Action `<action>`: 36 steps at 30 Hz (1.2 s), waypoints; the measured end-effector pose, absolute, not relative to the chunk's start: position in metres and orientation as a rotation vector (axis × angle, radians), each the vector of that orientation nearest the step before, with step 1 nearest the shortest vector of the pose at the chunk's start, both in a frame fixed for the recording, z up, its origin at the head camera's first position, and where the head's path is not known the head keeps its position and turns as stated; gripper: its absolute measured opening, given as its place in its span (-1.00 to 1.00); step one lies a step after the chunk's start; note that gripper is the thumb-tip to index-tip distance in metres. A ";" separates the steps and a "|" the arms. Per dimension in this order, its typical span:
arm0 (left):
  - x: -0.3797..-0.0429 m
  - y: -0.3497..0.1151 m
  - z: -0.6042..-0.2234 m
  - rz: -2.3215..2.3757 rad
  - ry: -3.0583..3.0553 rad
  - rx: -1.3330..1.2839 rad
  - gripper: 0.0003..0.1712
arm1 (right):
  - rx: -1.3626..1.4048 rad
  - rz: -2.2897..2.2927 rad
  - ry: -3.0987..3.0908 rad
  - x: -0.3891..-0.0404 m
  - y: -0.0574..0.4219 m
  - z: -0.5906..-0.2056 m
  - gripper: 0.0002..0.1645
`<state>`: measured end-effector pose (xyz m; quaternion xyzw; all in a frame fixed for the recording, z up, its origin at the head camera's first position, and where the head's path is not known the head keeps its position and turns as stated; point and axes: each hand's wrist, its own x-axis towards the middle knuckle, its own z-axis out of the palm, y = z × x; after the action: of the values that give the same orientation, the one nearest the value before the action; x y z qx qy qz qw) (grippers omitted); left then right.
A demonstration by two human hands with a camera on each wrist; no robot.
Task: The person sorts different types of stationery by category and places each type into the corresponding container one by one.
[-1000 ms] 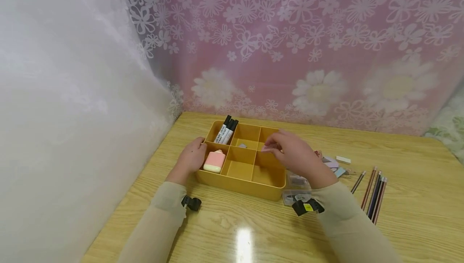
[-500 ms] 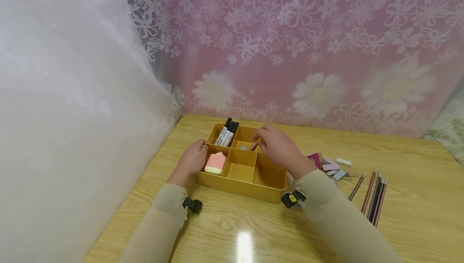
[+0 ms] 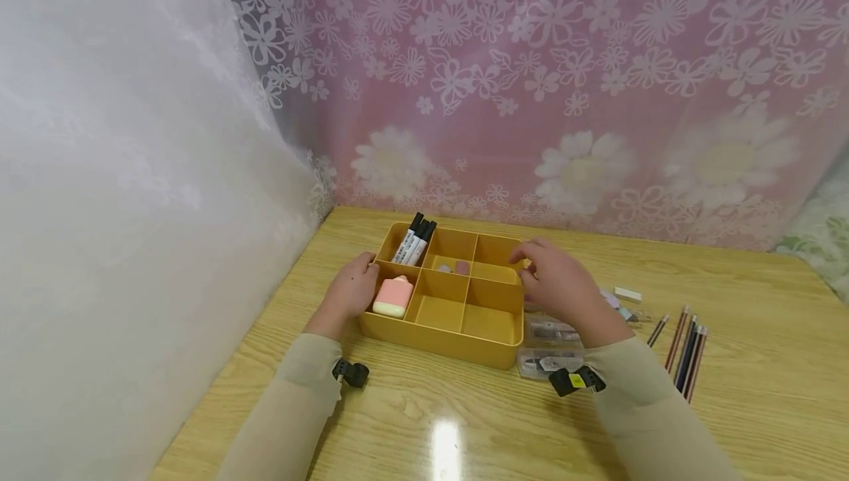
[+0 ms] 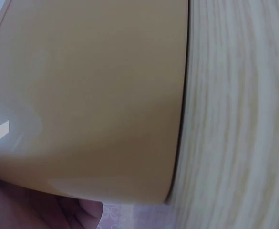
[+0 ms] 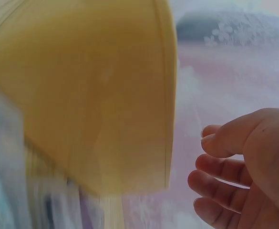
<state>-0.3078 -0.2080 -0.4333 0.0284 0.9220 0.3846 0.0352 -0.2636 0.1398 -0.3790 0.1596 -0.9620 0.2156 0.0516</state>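
A yellow six-compartment organizer box (image 3: 438, 344) stands on the wooden table. My left hand (image 3: 349, 292) grips its left wall, fingers at the rim; in the left wrist view part of that hand (image 4: 44, 210) shows below the smooth wall (image 4: 91, 105). Black-capped markers (image 3: 413, 244) lean in the back-left compartment. A pink bottle with a cream base (image 3: 393, 297) fills the front-left one. Two small pieces, one pinkish (image 3: 461, 267) and one grey, lie in the back-middle compartment. My right hand (image 3: 560, 286), empty and loosely bent, is by the box's right rim.
Clear plastic cases (image 3: 550, 363) stand against the box's right side. Farther right lie a white eraser (image 3: 627, 295), several pencils (image 3: 690, 356) and small pastel items partly behind the right hand. A floral curtain (image 3: 564, 98) hangs behind the table; whitish sheeting (image 3: 133, 208) rises at left.
My right hand reached left over the back-middle compartment, let go of the small pinkish piece there, and moved back right past the rim. My left hand stayed on the box.
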 end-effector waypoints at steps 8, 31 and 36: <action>-0.308 -0.207 -0.434 1.173 2.840 0.101 -0.42 | 0.297 0.656 -2.946 -0.249 0.192 -0.387 -0.69; -0.308 -0.208 -0.434 1.185 2.832 0.109 -0.43 | 0.192 0.536 -3.172 -0.244 0.265 -0.411 -0.60; -0.308 -0.209 -0.433 1.186 2.830 0.113 -0.42 | 0.179 0.540 -3.188 -0.246 0.267 -0.413 -0.62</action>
<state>-0.3083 -0.2088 -0.4335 0.0366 0.9211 0.3859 0.0355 -0.2462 0.2668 -0.4134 0.0553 -0.9833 0.1665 -0.0486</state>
